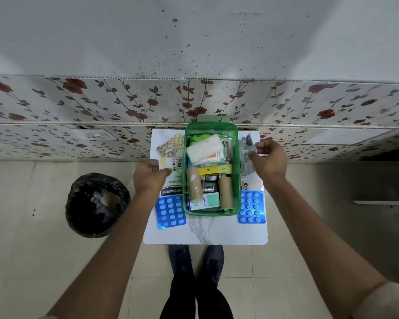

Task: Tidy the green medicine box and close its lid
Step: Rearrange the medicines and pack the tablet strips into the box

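A: Head view. Landmark = green medicine box (212,128), lid off, centred on the small white table (205,233). Long axis runs straight away from the person toward the floral wall panel (78,100).

B: Go left to right from the box.

A: Far left, on the floor: one bin with a black bag (97,204). Just left of the box: one gold pill strip (171,145) at the far end, one plaster pack (172,192) reading "ansaplast" upside down, one blue blister sheet (170,211) at the near end. Left hand (150,178) over the plaster pack, fingers curled together; contact unclear.

B: Inside?

A: Two cardboard tubes (194,184), one white gauze roll (205,147), one cotton-bud pack (213,158), one yellow strip (214,169), one small carton (205,202), print too blurred to read.

B: Right side?

A: Right hand (268,161) pinching a clear crinkled packet (247,146) just beside the box. A second blue blister sheet (251,206) at the near right corner.
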